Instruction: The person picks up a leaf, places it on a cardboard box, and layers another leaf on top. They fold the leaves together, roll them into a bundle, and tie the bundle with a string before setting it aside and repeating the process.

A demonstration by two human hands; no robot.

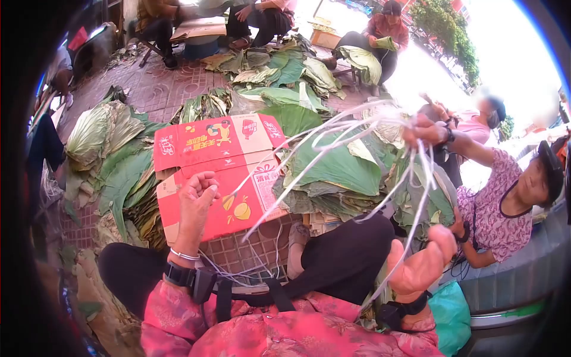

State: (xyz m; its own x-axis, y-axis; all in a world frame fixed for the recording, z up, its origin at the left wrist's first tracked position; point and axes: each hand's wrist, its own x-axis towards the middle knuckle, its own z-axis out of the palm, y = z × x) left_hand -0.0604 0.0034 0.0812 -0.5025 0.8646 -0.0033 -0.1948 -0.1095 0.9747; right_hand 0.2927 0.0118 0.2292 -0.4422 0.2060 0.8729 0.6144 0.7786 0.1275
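My left hand (198,199) hovers over a flattened red cardboard box (247,166) with yellow print. Its fingers are loosely bent and I see nothing in them. My right hand (421,262) is raised on the right, palm up, fingers half curled and apart, somewhat blurred. White plastic strings (333,134) hang in the air, and one strand runs down close beside my right hand; I see no grip on it. The upper end of the bundle is in the hand (423,130) of a co-worker at the right.
Stacks of large dried green leaves (336,166) lie beyond the cardboard, with more leaf piles (119,149) at the left. Loose string (262,262) lies on the paving by my legs. A teal bag (450,318) is at lower right. Several people sit around with leaves.
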